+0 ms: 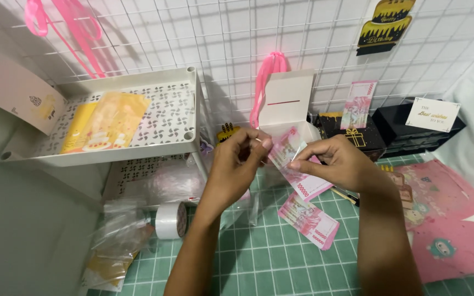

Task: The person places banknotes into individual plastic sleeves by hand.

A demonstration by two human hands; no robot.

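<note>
- Across the lower half of the view lies a green cutting mat (270, 257) with a pale grid; behind it rises a white wire grid panel (220, 38) against a white wall.
- Along the mat's left edge stands a white perforated shelf rack (138, 145), two tiers visible, with yellow-orange packets (108, 121) on the upper tier.
- Near the mat's left edge, below the rack: one roll of clear tape (170, 220) and a heap of clear plastic bags (117, 230).
- At the mat's right edge lies one pink patterned sheet (445, 214); behind it, at the far right corner, stand black gift boxes (412, 129), one bearing a white card (432, 114).
- Two pink ribbons hang on the panel: one at top left (64, 27), one at centre (263, 87) beside a white card (287, 98).
- One pink banknote (289, 151) is held above the mat's centre, between both hands, slanting down to the right.
- Left hand (237, 164): fingers curled, thumb and fingertips pinching the note's upper end.
- Right hand (338, 161): thumb and forefinger narrowly closed on the note's middle edge.
- One small stack of pink banknotes (309, 220) lies flat on the mat just below the hands, touched by neither.
- One further pink note (357, 104) is clipped upright on the panel, well apart.
</note>
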